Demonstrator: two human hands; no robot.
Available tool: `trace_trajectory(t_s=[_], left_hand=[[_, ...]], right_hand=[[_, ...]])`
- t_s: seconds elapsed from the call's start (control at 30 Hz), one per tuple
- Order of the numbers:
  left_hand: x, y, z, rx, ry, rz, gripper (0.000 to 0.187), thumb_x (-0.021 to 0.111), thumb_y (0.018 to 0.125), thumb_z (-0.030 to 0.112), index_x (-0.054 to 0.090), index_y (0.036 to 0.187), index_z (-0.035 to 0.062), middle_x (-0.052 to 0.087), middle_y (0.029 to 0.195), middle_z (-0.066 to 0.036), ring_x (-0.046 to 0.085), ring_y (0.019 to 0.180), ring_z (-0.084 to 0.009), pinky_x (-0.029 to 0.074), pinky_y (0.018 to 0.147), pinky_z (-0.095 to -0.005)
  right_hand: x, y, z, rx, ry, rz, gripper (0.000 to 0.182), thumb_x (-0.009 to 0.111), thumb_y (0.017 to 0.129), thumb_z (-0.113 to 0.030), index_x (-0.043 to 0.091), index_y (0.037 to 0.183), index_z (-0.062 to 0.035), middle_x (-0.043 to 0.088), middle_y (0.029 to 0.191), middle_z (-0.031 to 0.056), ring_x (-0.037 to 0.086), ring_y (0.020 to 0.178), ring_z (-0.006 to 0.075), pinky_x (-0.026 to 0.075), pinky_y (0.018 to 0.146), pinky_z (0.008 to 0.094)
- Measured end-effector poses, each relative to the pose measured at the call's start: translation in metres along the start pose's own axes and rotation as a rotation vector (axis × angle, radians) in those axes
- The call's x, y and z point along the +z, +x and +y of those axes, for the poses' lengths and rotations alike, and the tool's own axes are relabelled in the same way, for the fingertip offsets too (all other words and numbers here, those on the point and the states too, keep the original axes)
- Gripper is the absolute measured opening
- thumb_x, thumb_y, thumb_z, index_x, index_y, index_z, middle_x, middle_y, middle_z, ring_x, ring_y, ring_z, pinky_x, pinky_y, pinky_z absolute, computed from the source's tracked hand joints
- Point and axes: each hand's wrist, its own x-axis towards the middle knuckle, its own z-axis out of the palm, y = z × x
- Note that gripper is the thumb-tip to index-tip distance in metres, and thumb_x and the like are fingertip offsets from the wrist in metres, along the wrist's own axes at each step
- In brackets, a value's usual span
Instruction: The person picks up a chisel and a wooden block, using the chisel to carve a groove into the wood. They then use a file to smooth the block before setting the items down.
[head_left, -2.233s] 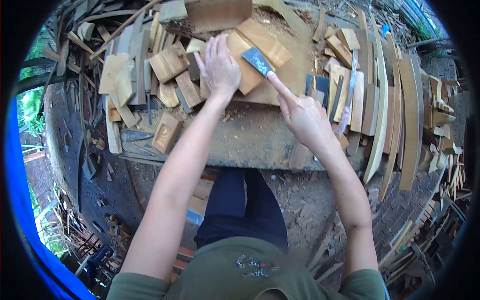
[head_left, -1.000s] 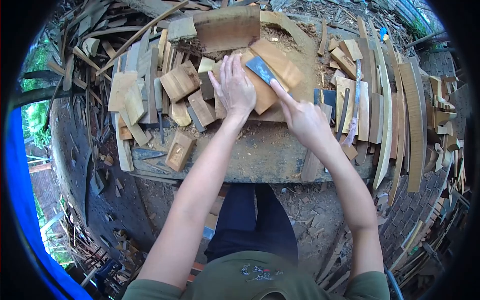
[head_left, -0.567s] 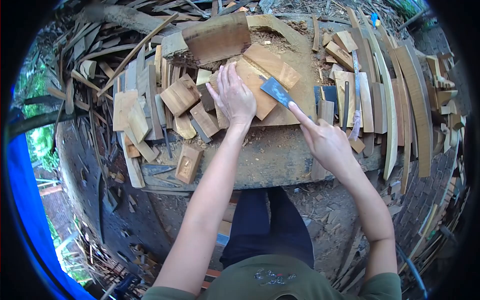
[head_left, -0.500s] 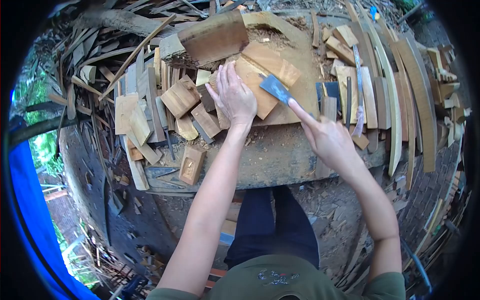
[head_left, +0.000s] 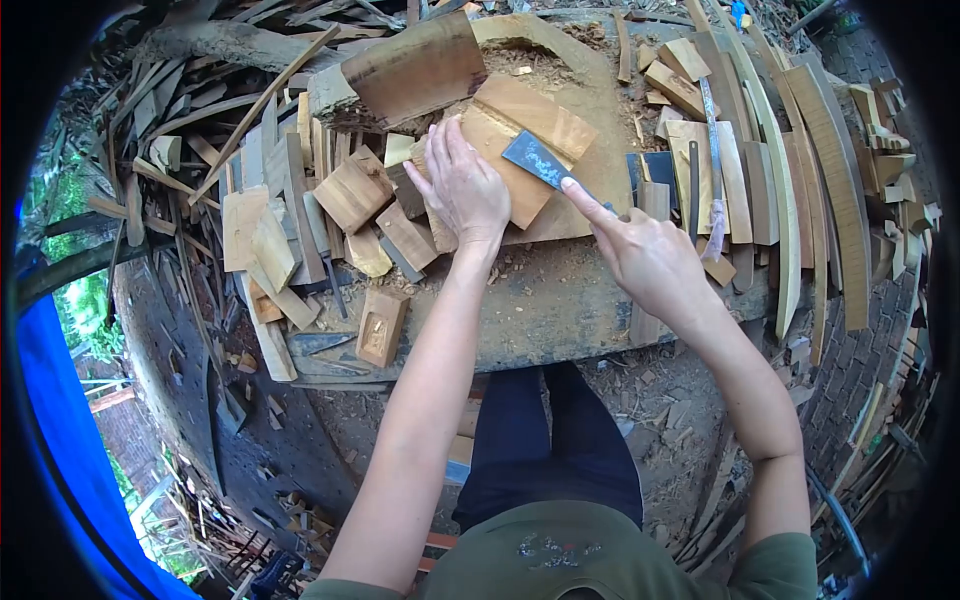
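Observation:
My left hand (head_left: 462, 187) lies flat, fingers apart, pressing down on a light wooden block (head_left: 520, 140) on the workbench (head_left: 545, 300). My right hand (head_left: 648, 255) grips the handle of a knife; its index finger stretches along the back of the dark blade (head_left: 536, 160). The blade rests on the block's right part, just right of my left hand.
Several cut wood blocks (head_left: 350, 195) are piled left of my left hand. A small carved block (head_left: 380, 325) sits near the bench's front edge. A thick slab (head_left: 410, 70) stands behind. Long planks and a saw (head_left: 712, 150) lie to the right.
The blade slid back and forth across the block with my right hand; it now sits a little further up and left than half a second ago. My left hand stayed pressed on the block.

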Motion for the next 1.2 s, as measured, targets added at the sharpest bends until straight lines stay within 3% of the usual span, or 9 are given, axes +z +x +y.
trace_trajectory(t_s=[0.13,0.27,0.4,0.6,0.7,0.77,1.03,1.13,1.2], left_hand=[[-0.001,-0.002,-0.002,-0.015,0.015,-0.029,0.043,0.045,0.095,0.011,0.046,0.137,0.0089,0.047,0.142,-0.009,0.035,0.140,-0.0243,0.009,0.118,-0.0564],[0.000,0.001,-0.003,0.027,-0.005,0.030,0.039,0.040,0.098,0.015,0.048,0.137,0.0121,0.049,0.141,-0.009,0.038,0.138,-0.0247,0.012,0.117,-0.0577],[-0.001,0.000,-0.001,0.023,-0.004,0.005,0.042,0.045,0.095,0.012,0.047,0.137,0.0091,0.051,0.140,-0.008,0.036,0.141,-0.0228,0.006,0.118,-0.0580],[-0.002,-0.001,-0.001,0.041,0.002,-0.009,0.039,0.042,0.098,0.015,0.048,0.136,0.0115,0.050,0.141,-0.007,0.036,0.141,-0.0234,0.009,0.117,-0.0581],[0.000,-0.002,-0.001,0.024,-0.027,0.006,0.040,0.041,0.098,0.015,0.047,0.137,0.0113,0.049,0.142,-0.008,0.035,0.141,-0.0234,0.008,0.118,-0.0574],[0.000,-0.003,-0.002,0.035,-0.030,0.020,0.040,0.041,0.098,0.015,0.047,0.138,0.0114,0.049,0.143,-0.008,0.035,0.142,-0.0235,0.008,0.118,-0.0572],[0.001,0.000,-0.004,0.063,-0.050,0.004,0.043,0.041,0.097,0.015,0.043,0.138,0.0019,0.046,0.145,-0.012,0.032,0.143,-0.0250,0.008,0.120,-0.0549],[-0.001,-0.001,-0.004,0.072,-0.056,-0.009,0.042,0.042,0.097,0.015,0.043,0.137,0.0000,0.046,0.145,-0.014,0.031,0.143,-0.0276,0.010,0.120,-0.0538],[0.001,-0.001,-0.002,0.076,-0.057,0.074,0.042,0.042,0.097,0.015,0.043,0.136,-0.0013,0.045,0.145,-0.016,0.031,0.143,-0.0306,0.011,0.120,-0.0534]], right_hand=[[0.003,-0.001,0.002,0.046,0.034,-0.080,0.054,0.049,0.099,-0.024,0.034,0.151,-0.0313,0.063,0.066,0.0177,0.067,0.059,0.0340,0.054,0.052,0.0453],[0.022,0.046,0.002,-0.114,0.138,0.134,0.053,0.049,0.099,-0.024,0.036,0.150,-0.0313,0.063,0.066,0.0176,0.066,0.059,0.0340,0.054,0.054,0.0453],[0.002,0.025,0.001,-0.008,0.109,-0.040,0.050,0.048,0.100,-0.023,0.038,0.149,-0.0311,0.063,0.064,0.0196,0.066,0.059,0.0347,0.054,0.053,0.0458],[0.015,0.052,-0.004,-0.113,0.147,0.156,0.051,0.049,0.100,-0.023,0.038,0.149,-0.0314,0.062,0.063,0.0212,0.067,0.058,0.0361,0.053,0.050,0.0477],[0.005,0.015,-0.003,0.031,0.171,-0.029,0.050,0.048,0.100,-0.023,0.039,0.149,-0.0300,0.062,0.064,0.0218,0.067,0.061,0.0379,0.054,0.056,0.0501],[0.006,0.037,-0.005,-0.013,0.196,0.005,0.049,0.048,0.100,-0.024,0.039,0.148,-0.0296,0.063,0.064,0.0220,0.067,0.062,0.0376,0.054,0.057,0.0501],[0.007,0.034,-0.003,0.022,0.218,-0.043,0.048,0.047,0.101,-0.025,0.039,0.148,-0.0264,0.062,0.065,0.0239,0.067,0.064,0.0366,0.054,0.059,0.0498],[0.011,0.049,-0.007,-0.094,0.236,0.131,0.047,0.047,0.101,-0.024,0.040,0.148,-0.0256,0.062,0.063,0.0231,0.067,0.063,0.0373,0.054,0.059,0.0491],[-0.002,0.033,-0.010,0.008,0.257,-0.008,0.048,0.048,0.100,-0.021,0.042,0.147,-0.0250,0.062,0.063,0.0226,0.066,0.063,0.0379,0.054,0.059,0.0492]])
